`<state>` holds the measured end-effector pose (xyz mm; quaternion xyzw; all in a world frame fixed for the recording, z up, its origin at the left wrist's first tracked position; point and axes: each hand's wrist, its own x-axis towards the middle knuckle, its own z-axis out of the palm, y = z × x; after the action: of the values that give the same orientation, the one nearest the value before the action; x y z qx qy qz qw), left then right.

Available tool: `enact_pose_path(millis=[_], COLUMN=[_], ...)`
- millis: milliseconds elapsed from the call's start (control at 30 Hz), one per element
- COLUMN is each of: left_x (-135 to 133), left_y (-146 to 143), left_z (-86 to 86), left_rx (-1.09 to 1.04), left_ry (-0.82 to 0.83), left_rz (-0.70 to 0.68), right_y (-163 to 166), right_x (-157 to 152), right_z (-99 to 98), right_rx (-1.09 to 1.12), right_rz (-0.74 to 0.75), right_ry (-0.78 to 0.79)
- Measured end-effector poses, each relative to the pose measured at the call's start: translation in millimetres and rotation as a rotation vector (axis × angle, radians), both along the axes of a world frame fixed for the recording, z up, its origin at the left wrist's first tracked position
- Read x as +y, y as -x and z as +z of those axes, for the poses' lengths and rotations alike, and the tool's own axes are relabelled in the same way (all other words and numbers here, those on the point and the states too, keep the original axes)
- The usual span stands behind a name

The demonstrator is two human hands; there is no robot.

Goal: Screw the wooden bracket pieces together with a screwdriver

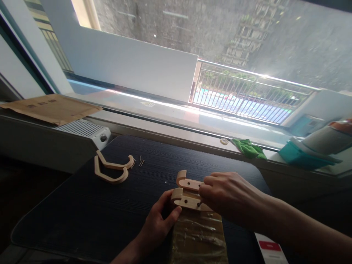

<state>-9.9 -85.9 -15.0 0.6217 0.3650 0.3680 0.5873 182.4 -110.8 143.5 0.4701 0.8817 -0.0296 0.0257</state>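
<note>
My left hand (pixel 162 216) grips the rounded end of the near wooden hook (pixel 189 201), thumb in front and fingers behind. That hook lies over the end of a block wrapped in shiny clear tape (pixel 199 234). Just beyond it is a second wooden hook (pixel 189 183), with holes in its flat side. Fingers closed, my right hand (pixel 220 189) is above the near hook. A dark screw (pixel 199 204) stands in one of that hook's holes and reaches up to the fingertips, which partly hide it. The right ends of both hooks are covered by this hand.
Two more wooden hooks (pixel 111 178) and a few loose screws (pixel 141 161) lie on the dark table (pixel 82 209). Along the windowsill are a tape roll (pixel 224 141), a green cloth (pixel 249 148) and a teal container (pixel 298 152). A brown envelope (pixel 52 108) rests on the radiator (pixel 85 130).
</note>
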Motion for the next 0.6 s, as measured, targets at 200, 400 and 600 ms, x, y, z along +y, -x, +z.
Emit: enact_pose_path(millis=[200,400,600], left_x=[1,2,0], left_y=[2,1,1], left_z=[-3.7,-4.6,-0.6], left_rx=[-0.002,-0.017,-0.041], left_ry=[0.0,-0.001,-0.008], left_rz=[-0.03,-0.033,-0.031], right_y=[-4,-3,2], right_x=[-3,-9,-8], right_z=[-7.4,8.3,23.1], right_rx=[0.006,-0.105,-0.104], right_rz=[-0.363,-0.391,-0.197], right_ry=[0.03,0.096,0.156])
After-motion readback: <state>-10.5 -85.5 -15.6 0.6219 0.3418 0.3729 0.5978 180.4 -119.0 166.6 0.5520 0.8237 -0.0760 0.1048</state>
